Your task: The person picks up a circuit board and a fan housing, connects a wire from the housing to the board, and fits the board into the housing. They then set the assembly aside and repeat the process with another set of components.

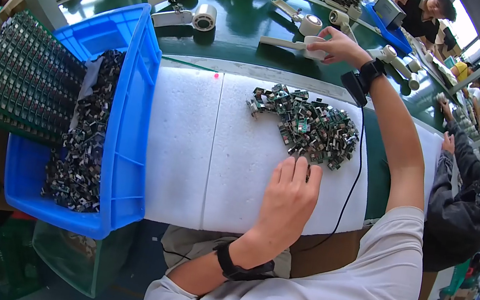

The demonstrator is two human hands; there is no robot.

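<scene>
My right hand [343, 48] reaches over the green belt, its fingers closed around the round head of a white handheld fan [282, 43] whose flat handle points left. My left hand [291, 189] rests at the near edge of a pile of small green circuit boards [312, 127] on a white foam sheet [182, 141]. Its fingers are curled together against the boards; whatever lies between them is hidden. Dark bands circle both wrists, and a black box [354, 88] with a thin cable hangs by the right one.
At the left, a blue bin [133, 133] holds loose boards [79, 156] and stacked board panels [29, 76]. More white fans [205, 17] lie along the green belt [236, 17]. A blue tray [388, 29] stands far right. Other people work across the belt and at the right.
</scene>
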